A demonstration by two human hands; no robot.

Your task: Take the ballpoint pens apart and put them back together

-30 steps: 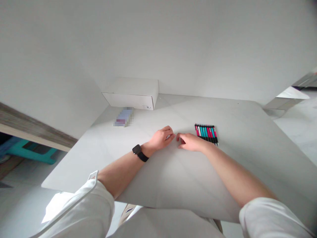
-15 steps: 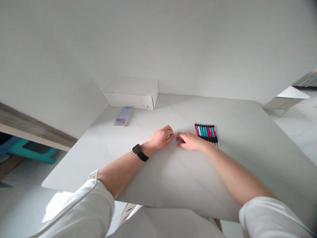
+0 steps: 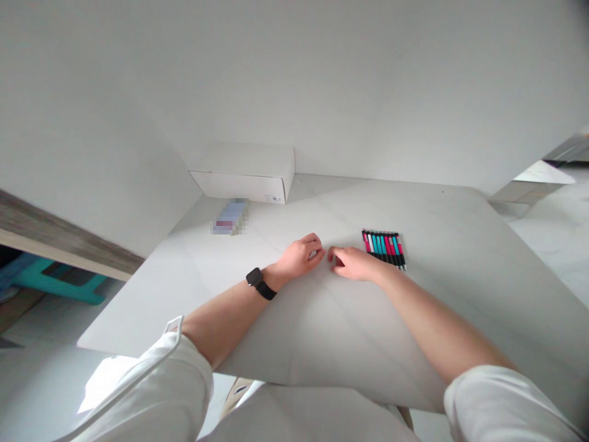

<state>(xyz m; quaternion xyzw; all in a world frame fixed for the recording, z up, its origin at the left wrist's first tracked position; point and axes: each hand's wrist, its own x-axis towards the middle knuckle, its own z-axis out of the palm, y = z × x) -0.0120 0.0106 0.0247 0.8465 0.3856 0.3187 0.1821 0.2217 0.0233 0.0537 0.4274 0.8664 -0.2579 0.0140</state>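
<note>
On the white table my left hand [image 3: 301, 255] rests with loosely bent fingers. A small gap shows between its thumb and fingers, and nothing is visible in it. Just to its right, fingertips almost meeting it, my right hand [image 3: 353, 263] rests palm down with its fingers curved and the thumb apart. It holds nothing that I can see. Beyond my right hand lies a row of pens [image 3: 384, 245] side by side, with pink, teal, white and black barrels. My right hand and forearm cover part of the near end of the row.
A white cardboard box [image 3: 248, 173] stands at the table's back left against the wall. In front of it lies a blurred, bluish flat object [image 3: 230, 216]. A black watch [image 3: 261, 283] is on my left wrist. A teal stool [image 3: 59, 279] stands left of the table [image 3: 322, 344].
</note>
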